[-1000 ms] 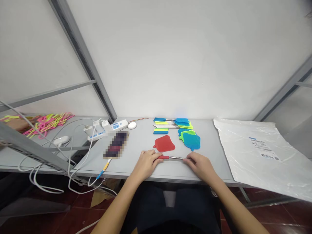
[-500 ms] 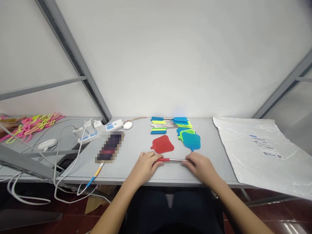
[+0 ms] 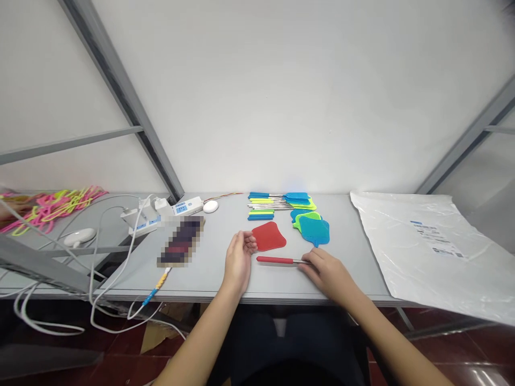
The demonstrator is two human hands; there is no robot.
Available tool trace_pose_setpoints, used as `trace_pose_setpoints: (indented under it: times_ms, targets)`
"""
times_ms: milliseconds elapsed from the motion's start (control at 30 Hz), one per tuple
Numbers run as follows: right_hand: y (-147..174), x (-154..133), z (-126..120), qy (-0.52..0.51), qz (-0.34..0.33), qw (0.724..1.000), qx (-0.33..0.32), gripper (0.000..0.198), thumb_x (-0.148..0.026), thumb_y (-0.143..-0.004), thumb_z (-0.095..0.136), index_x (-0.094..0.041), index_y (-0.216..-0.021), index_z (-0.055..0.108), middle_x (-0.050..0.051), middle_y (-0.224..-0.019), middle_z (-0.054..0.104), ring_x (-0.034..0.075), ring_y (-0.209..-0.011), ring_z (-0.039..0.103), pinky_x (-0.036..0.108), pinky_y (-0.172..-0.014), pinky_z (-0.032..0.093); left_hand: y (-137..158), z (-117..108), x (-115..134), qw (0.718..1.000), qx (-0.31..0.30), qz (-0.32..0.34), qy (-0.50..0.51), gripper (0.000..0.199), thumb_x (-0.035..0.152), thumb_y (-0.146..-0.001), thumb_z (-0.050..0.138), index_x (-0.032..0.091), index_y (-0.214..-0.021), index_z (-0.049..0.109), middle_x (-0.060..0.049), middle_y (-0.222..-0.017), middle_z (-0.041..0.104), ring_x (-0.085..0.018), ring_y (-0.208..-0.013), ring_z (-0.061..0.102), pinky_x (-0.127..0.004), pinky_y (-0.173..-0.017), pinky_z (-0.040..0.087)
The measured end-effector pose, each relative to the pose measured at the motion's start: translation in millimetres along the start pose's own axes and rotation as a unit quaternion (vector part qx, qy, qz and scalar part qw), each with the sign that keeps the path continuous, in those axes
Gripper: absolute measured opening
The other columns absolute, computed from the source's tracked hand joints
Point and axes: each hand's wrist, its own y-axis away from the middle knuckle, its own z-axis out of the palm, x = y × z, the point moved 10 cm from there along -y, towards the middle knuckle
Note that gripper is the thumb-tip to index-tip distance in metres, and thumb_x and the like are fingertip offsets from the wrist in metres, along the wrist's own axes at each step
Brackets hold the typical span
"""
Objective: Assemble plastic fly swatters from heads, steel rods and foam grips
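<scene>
My left hand [image 3: 238, 260] is at the left end of a red fly swatter head [image 3: 270, 236] lying flat on the table. Its fingers curl around the narrow neck, which they hide. In my right hand [image 3: 325, 269] is the metal end of a thin rod with a red handle [image 3: 274, 260], pinched between thumb and fingers. The handle points left, just in front of the red head. Beyond my right hand lie overlapping blue [image 3: 315, 230] and green [image 3: 300, 219] swatter heads.
Farther back lie stacked blue and yellow fly swatters [image 3: 296, 197], metal rods and loose handles [image 3: 260, 215]. A white plastic bag [image 3: 426, 252] covers the right side. To the left are a blurred-out phone-like object [image 3: 182, 241], a power strip [image 3: 189, 206], cables and pink-yellow cords [image 3: 60, 206].
My left hand has let go of the red handle and moved up and left to the red swatter head. My right hand keeps the rod, and the whole red handle now shows.
</scene>
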Motion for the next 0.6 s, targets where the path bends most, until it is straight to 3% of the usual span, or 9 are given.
trace_pose_setpoints:
  times_ms: [67,167,400,600]
  targets:
    - [1,-2,0,-0.002,-0.01,1.0,-0.002,0.018,-0.034,-0.094,0.045,-0.022,-0.097,0.057,0.004,-0.089,0.06,0.017,-0.082,0.058,0.028,-0.072,0.046,-4,-6,-16,0.991,0.048,-0.055,0.112,0.021,0.036,-0.085,0.054,0.015,-0.08,0.058,-0.001,-0.071,0.053,-0.011,-0.065,0.052,-0.026,-0.066,0.045]
    - [1,-4,2,-0.001,-0.022,1.0,-0.005,0.019,-0.035,-0.094,0.045,-0.022,-0.097,0.058,0.005,-0.09,0.06,0.017,-0.083,0.058,0.029,-0.073,0.047,-3,2,-23,0.986,0.031,-0.087,0.136,0.017,0.031,-0.082,0.056,0.015,-0.077,0.057,0.0,-0.068,0.051,-0.01,-0.06,0.05,-0.025,-0.063,0.044]
    - [3,-9,6,0.011,-0.055,0.998,-0.007,0.023,-0.036,-0.096,0.042,-0.021,-0.098,0.059,0.005,-0.087,0.06,0.017,-0.08,0.059,0.028,-0.072,0.046,7,23,-14,0.997,-0.057,-0.047,0.002,0.03,0.045,-0.085,0.054,0.016,-0.078,0.059,0.0,-0.07,0.055,-0.009,-0.061,0.049,-0.023,-0.061,0.041]
    - [5,-17,12,0.044,-0.076,0.996,-0.003,0.025,-0.034,-0.097,0.04,-0.02,-0.096,0.06,0.005,-0.083,0.059,0.016,-0.077,0.058,0.028,-0.07,0.046,17,51,-17,0.978,-0.17,-0.051,-0.112,0.051,0.059,-0.088,0.039,0.015,-0.082,0.063,-0.004,-0.075,0.061,-0.011,-0.063,0.049,-0.025,-0.065,0.04]
